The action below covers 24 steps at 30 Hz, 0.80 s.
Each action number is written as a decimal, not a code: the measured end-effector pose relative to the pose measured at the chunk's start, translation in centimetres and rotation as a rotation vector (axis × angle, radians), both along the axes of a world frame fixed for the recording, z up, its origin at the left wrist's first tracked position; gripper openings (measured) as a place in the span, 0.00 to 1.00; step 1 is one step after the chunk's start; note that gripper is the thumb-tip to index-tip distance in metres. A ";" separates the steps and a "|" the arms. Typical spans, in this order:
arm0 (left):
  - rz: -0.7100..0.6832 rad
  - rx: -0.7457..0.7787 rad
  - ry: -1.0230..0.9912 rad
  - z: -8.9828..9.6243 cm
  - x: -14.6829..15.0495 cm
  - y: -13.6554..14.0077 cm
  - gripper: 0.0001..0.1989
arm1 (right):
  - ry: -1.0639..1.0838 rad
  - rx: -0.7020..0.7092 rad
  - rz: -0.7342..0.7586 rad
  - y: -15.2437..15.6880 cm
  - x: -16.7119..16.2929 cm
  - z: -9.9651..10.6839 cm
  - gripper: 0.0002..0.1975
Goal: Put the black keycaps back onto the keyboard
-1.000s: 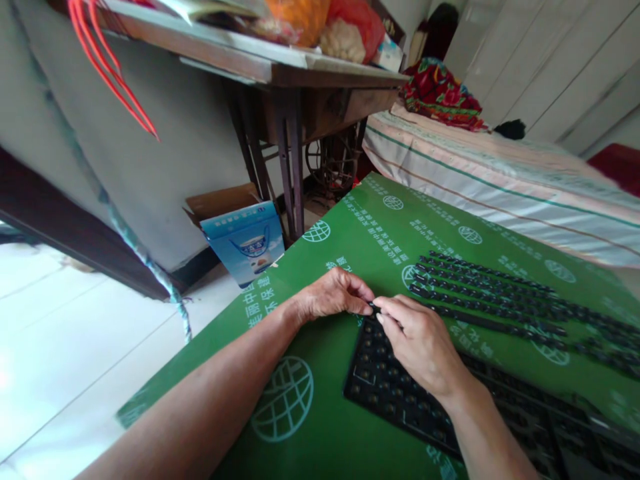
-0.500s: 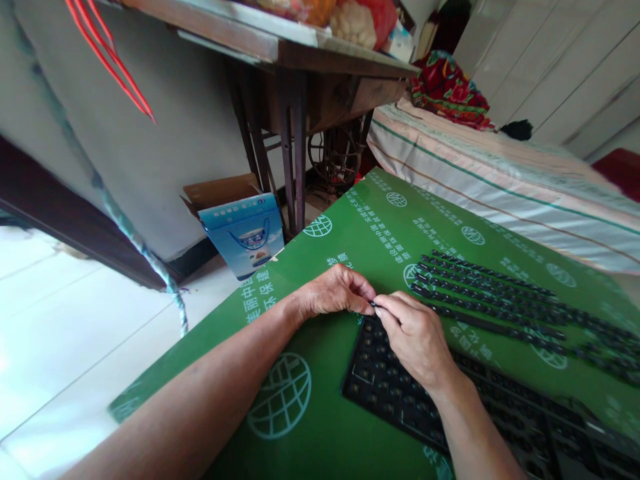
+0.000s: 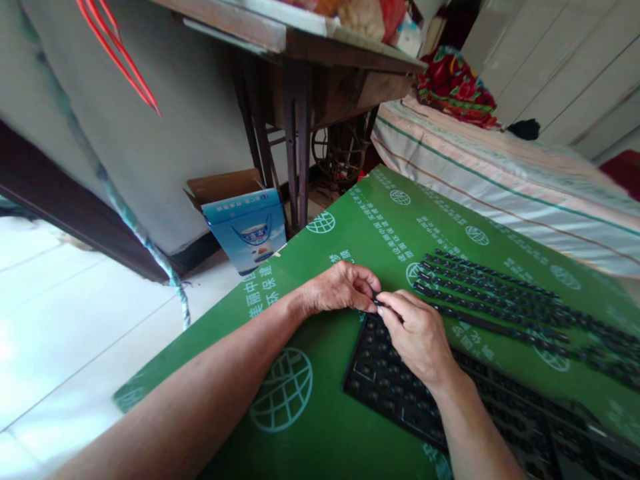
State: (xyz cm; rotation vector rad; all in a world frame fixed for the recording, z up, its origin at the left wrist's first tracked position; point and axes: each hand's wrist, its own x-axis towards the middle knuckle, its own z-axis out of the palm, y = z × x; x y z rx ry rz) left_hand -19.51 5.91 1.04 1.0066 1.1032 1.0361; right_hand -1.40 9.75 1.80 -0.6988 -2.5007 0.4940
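Note:
Fingertips of both hands meet above the far left corner of a black keyboard (image 3: pixel 367 393), whose visible left part has bare switch sockets. My left hand (image 3: pixel 343 288) is closed in a pinch on a small black keycap (image 3: pixel 377 300), mostly hidden by the fingers. From the other side, my right hand (image 3: pixel 417 333) pinches the same keycap with thumb and forefinger. My right wrist and forearm cover part of the keyboard. Rows of black keycaps (image 3: pixel 493 283) lie on the green board (image 3: pixel 330 440), right of my right hand and beyond the keyboard.
A blue carton (image 3: pixel 245 230) with an open flap stands on the floor beyond the board's left edge. Behind it is a wooden table (image 3: pixel 305 40) with metal legs and a wheel. A bed (image 3: pixel 490 180) borders the far side. Red cord (image 3: pixel 123 57) hangs at upper left.
The view has shifted slightly. Both hands stay together at the keyboard's corner, with only small finger movement around the keycap.

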 end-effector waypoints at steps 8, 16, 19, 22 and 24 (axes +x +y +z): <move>-0.037 0.023 -0.008 -0.3 -0.2 0.0 0.21 | -0.044 -0.020 0.017 0.1 0.2 0.2 0.10; -0.070 0.025 -0.025 -0.3 -0.3 0.0 0.21 | -0.033 -0.102 0.000 0.2 0.2 0.5 0.06; -0.043 0.014 -0.079 -0.4 -0.3 0.0 0.19 | -0.022 -0.147 -0.010 0.2 0.4 0.5 0.05; 0.010 0.003 -0.074 -0.5 -0.2 0.1 0.16 | -0.022 -0.190 -0.020 0.2 0.6 0.4 0.05; 0.032 -0.005 -0.057 -0.4 -0.2 0.2 0.16 | -0.023 -0.211 -0.026 0.2 0.7 0.3 0.05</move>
